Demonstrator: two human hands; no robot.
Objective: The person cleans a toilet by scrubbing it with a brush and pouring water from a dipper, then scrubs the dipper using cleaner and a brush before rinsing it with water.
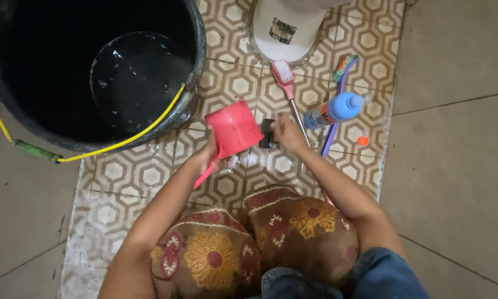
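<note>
The pink mug (235, 128) with its long handle is tipped over the patterned floor tiles (121, 171), just beside the big black bucket (33, 119) that holds a pool of water at its bottom.

From the head camera, looking straight down: the left hand (207, 152) is closed around the mug's handle, holding the cup tilted toward the wet tiles between the knees and the bucket. The right hand (286, 133) is pressed down, fingers curled over a small dark scrubber (267, 133) that sits flat on the floor; how firmly it grips I cannot tell, since the hand is blurred.

Near that hand lie a pink-headed brush (285, 75) with a metal shaft, a blue bottle (334, 111) on its side, an orange cap (363, 140) a little apart, and a purple-handled brush (340, 83). The white base of a fixture (285, 27) stands at the top edge.

To my eye, the scrubbing would go best with water poured in a thin stream right beside the scrubber, not over the hand, and strokes kept short so the loose cap and bottle are not knocked.
</note>
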